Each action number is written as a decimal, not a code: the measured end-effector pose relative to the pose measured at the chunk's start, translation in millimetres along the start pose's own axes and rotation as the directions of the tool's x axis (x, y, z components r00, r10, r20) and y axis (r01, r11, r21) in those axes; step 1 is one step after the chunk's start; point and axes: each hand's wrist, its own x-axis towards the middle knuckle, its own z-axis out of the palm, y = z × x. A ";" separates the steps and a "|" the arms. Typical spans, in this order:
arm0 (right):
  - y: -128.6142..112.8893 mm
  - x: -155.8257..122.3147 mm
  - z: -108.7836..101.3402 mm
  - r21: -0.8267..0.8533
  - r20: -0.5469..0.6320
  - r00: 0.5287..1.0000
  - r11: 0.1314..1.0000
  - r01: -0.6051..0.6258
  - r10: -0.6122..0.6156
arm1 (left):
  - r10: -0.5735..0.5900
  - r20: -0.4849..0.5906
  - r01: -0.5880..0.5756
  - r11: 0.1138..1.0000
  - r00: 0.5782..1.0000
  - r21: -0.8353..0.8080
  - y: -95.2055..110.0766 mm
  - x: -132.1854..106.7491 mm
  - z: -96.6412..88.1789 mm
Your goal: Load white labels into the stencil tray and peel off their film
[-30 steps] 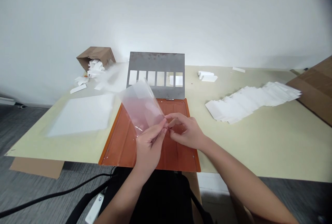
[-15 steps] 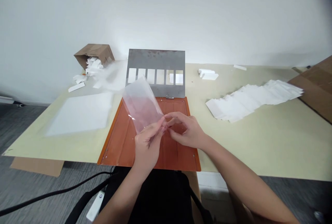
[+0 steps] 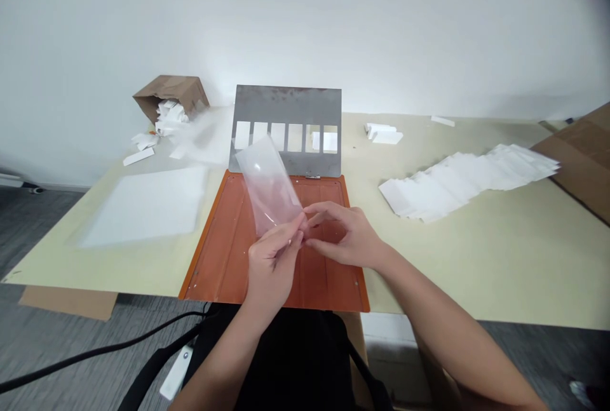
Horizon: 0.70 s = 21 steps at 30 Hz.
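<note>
One clear film point(image 3: 269, 183) up over orange board point(image 3: 222, 252), not set down yet; L hand point(image 3: 271, 265) fingers pinch corner, R hand point(image 3: 351, 238) fingers at same spot, grip unclear.

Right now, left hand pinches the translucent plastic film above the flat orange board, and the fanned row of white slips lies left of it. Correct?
Side's wrong: the head view shows the fanned row of white slips right of the flat orange board. Left hand pinching the translucent plastic film: correct.

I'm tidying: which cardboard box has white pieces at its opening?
The left box; white pieces show in its opening. The right box shows no opening.
</note>
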 end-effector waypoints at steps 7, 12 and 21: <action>3.1 2.4 -3.6 0.043 0.031 0.997 0.997 -0.071 0.070 | 0.029 0.020 -0.028 0.998 0.999 -0.056 0.3 0.2 -1.7; 4.6 4.3 -6.1 -0.065 0.037 0.999 0.998 -0.003 0.006 | -0.012 0.012 0.013 0.996 1.000 -0.083 3.1 -0.1 -0.3; 6.5 4.5 -7.9 -0.234 0.134 0.972 0.960 -0.157 0.192 | -0.190 -0.085 0.175 0.971 0.978 -0.160 5.6 2.8 2.6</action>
